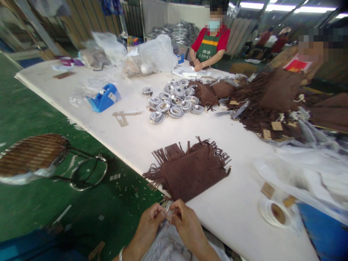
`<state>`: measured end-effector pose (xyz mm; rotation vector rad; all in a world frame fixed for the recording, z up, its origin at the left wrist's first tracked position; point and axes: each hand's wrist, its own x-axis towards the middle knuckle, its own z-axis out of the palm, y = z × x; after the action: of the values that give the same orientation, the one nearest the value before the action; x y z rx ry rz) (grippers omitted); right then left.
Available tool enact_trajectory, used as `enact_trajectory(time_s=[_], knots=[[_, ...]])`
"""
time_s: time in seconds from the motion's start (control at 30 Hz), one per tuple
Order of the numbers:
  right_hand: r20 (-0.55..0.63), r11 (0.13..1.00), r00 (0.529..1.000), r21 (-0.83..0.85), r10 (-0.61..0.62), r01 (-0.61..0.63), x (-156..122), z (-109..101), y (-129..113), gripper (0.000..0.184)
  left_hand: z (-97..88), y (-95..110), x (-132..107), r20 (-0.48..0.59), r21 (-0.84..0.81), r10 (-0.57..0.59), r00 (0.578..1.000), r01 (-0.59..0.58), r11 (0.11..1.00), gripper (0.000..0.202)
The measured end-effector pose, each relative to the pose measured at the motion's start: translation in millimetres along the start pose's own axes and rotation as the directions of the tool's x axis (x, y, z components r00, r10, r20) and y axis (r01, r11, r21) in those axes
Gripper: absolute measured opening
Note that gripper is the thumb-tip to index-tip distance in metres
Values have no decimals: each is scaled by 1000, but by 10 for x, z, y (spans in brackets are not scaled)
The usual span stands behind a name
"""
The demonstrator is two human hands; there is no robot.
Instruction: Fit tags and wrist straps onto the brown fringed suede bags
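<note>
My left hand (148, 222) and my right hand (187, 224) meet at the bottom edge, just below the table's near edge. Both pinch a small clear, shiny item (168, 212) between the fingertips; I cannot make out what it is. Thin clear plastic (168, 246) lies under my hands in my lap. Right above my hands a brown suede fringed bag (190, 170) lies flat on the white table (127, 141).
Several coiled silver straps (174, 99) lie mid-table beside a blue tape dispenser (104, 97). A heap of brown fringed bags (266, 105) fills the right side. A tape roll (273, 214) and clear bags (307, 170) sit near right. A person in a green apron (210, 43) works opposite. A stool (32, 154) stands left.
</note>
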<state>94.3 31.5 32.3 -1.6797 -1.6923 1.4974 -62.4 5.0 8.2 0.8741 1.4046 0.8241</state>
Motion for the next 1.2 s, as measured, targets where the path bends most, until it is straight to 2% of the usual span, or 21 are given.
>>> enact_trajectory(time_s=[0.13, 0.27, 0.37, 0.5, 0.6, 0.73, 0.83, 0.9, 1.03, 1.1, 1.2], knots=[[45, 999, 999, 29, -20, 18, -12, -11, -33, 12, 12, -17, -8, -14, 14, -6, 1000, 6, 1000, 34], [87, 997, 996, 75, 9, -15, -26, -7, -37, 14, 28, 7, -15, -24, 17, -16, 1000, 16, 1000, 33], [51, 998, 999, 65, 12, -15, -46, 22, 24, 14, 36, 27, -22, -17, -11, -26, 1000, 26, 1000, 33], [-13, 999, 1000, -30, 9, -10, -93, 47, 104, 9, 39, 15, -27, -18, -12, -43, 999, 43, 999, 32], [-51, 997, 999, -77, 18, -22, -129, 39, 99, 8, 49, -12, -27, -20, -6, -54, 998, 54, 999, 31], [-89, 997, 995, -61, 35, -40, -175, 44, 71, 9, 71, -17, -38, -15, -79, -95, 995, 93, 993, 32], [-134, 998, 989, 50, 55, -49, -197, 118, 122, 8, 83, 0, -53, -21, -129, -154, 988, 150, 980, 32], [-138, 975, 984, 207, 112, -82, -196, 199, 190, 7, 86, 6, -60, -28, -143, -172, 985, 166, 976, 33], [-92, 825, 956, 533, 277, -187, -180, 365, 312, 15, 89, 9, -70, -6, -172, -148, 989, 144, 975, 31], [-103, 787, 950, 590, 293, -179, -180, 420, 334, 17, 86, 24, -76, 23, -227, -151, 988, 153, 962, 29], [-166, 801, 952, 588, 258, -114, -194, 455, 319, 18, 66, 69, -77, 97, -366, -228, 969, 248, 897, 26]])
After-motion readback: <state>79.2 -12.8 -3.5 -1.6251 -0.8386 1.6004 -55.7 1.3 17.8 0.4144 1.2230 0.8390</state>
